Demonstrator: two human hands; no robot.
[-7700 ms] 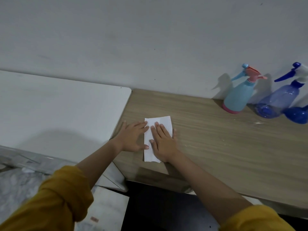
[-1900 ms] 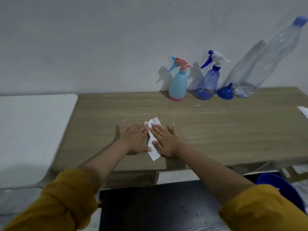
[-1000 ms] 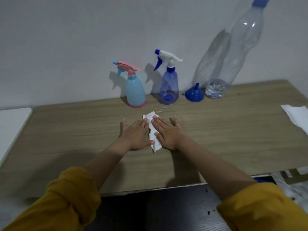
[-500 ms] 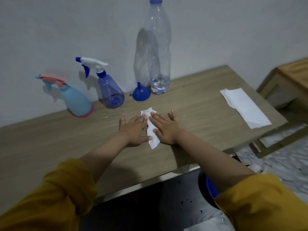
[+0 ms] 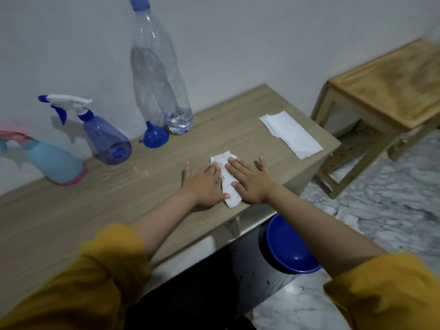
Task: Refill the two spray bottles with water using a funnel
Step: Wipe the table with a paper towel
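Both hands are just lying flat on the bench (image 5: 250, 108), fingers spread, gripping nothing: the left hand (image 5: 202, 184) sits palm down right beside a small crumpled tissue (image 5: 226, 177) and the right hand (image 5: 250, 182) is pressing on that tissue's right side, so I'll use the tissue as my reference for everything. The stuff that matters is all beyond it toward the wall: the blue funnel (image 5: 154, 138) sits mouth-down, spout up, up and left of the tissue, touching or nearly touching the tall clear water bottle (image 5: 159, 67), which stands upright with only a bit of water showing at the bottom. Further left of the tissue is the purple spray bottle (image 5: 104, 136), then the light blue spray bottle (image 5: 52, 160) farthest left, both with their trigger heads on. So nothing's refilled yet by the look of it. The left hand is clearly the nearer one to both sprayers and the funnel, so I'd guess it reaches forward-left first. A second folded tissue (image 5: 291, 132) lies off to the right, and a blue bowl (image 5: 285, 248) sits below the bench edge
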